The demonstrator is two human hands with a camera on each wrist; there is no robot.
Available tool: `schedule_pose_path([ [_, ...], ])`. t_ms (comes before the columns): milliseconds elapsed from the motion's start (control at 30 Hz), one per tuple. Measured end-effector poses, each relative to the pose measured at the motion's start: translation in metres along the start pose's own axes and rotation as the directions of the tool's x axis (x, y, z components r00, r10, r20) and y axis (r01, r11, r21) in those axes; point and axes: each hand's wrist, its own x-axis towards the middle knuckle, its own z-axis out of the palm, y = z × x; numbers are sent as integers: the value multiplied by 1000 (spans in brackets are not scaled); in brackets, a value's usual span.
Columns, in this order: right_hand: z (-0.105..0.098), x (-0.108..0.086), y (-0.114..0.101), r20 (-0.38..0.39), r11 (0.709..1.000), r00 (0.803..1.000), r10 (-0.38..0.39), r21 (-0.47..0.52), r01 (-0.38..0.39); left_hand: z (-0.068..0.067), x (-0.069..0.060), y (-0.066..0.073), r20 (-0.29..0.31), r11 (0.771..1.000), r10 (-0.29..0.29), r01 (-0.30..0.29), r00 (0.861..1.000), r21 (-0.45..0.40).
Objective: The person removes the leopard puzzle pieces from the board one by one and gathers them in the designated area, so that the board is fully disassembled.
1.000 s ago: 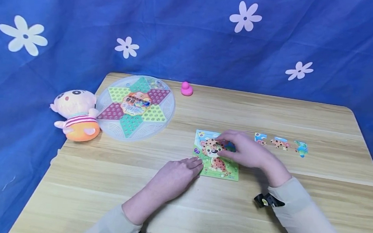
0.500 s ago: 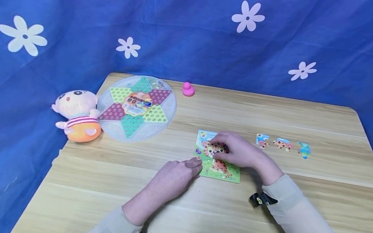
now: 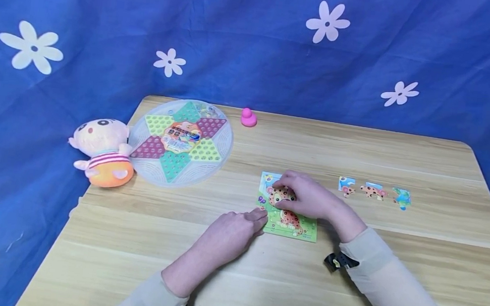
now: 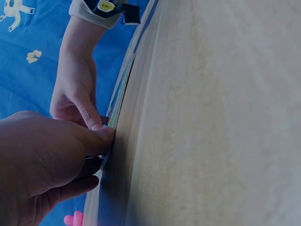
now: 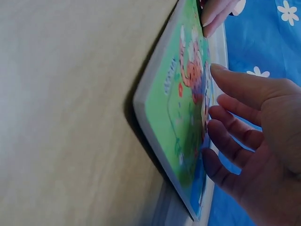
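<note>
A square jigsaw puzzle board (image 3: 302, 227) with a spotted leopard cub on green lies flat on the table. My left hand (image 3: 232, 234) rests its fingertips at the board's left edge; in the left wrist view the thumb also lies by that edge. Over the upper part is my right hand (image 3: 309, 195), hiding the top right. Its bent fingers (image 5: 228, 136) touch or nearly touch the picture in the right wrist view, thumb apart from them; no piece shows between them. Three loose pieces lie in a row to the right: one (image 3: 346, 186), another (image 3: 373, 190), and a blue-green one (image 3: 401, 197).
A round Chinese checkers board (image 3: 174, 160) lies at the back left. Beside it is a pink plush toy (image 3: 107, 156) in striped top and orange bottoms. A small pink rubber duck (image 3: 248, 118) sits near the far edge of the wooden table (image 3: 302, 288), before a blue flowered cloth (image 3: 248, 38).
My right hand has shifted slightly left across the puzzle board, showing more of its lower right. The left hand stays at the left edge. The whole view has drifted a little.
</note>
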Motion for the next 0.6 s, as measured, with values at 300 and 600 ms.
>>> schedule_pose_path([
  [300, 4, 2, -1, 0, 999, 999, 37, -8, -37, 1, 1, 0, -14, 998, 24, -23, 1000, 50],
  [600, 8, 4, -3, -1, 998, 998, 58, 3, -58, 1, 0, 1, -23, 995, 37, -35, 999, 91],
])
